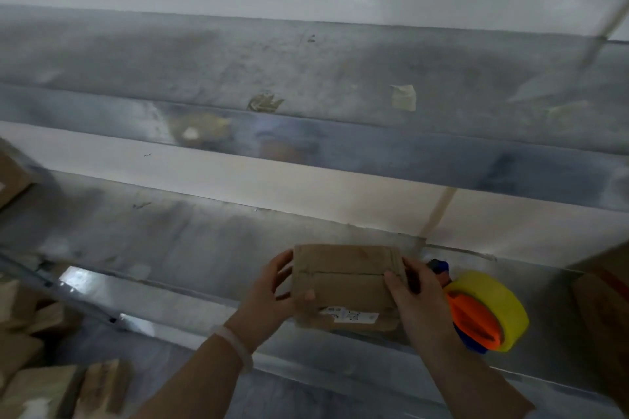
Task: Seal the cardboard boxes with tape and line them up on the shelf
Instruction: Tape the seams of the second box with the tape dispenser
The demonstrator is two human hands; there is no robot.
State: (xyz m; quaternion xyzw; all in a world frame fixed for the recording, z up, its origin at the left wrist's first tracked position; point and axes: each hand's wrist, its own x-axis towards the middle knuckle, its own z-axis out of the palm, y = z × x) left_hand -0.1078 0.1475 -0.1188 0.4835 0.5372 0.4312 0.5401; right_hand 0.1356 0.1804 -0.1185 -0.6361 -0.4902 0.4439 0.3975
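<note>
Cardboard box [343, 286] at shelf [204, 248] front edge; left hand [272, 296] and right hand [413, 304] curl fingers [391, 282] round its ends; label [350, 315] illegible.

Left grip [272, 286] and right grip [413, 296] (palms inward), both forearms outstretched.

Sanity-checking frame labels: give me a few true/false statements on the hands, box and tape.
1. The left hand and right hand both hold the cardboard box. True.
2. The tape dispenser lies left of the box. False: it lies to the right, beside the right hand.
3. The tape roll is yellow. True.
4. The white bracelet is on the right wrist. False: it is on the left wrist.
</note>
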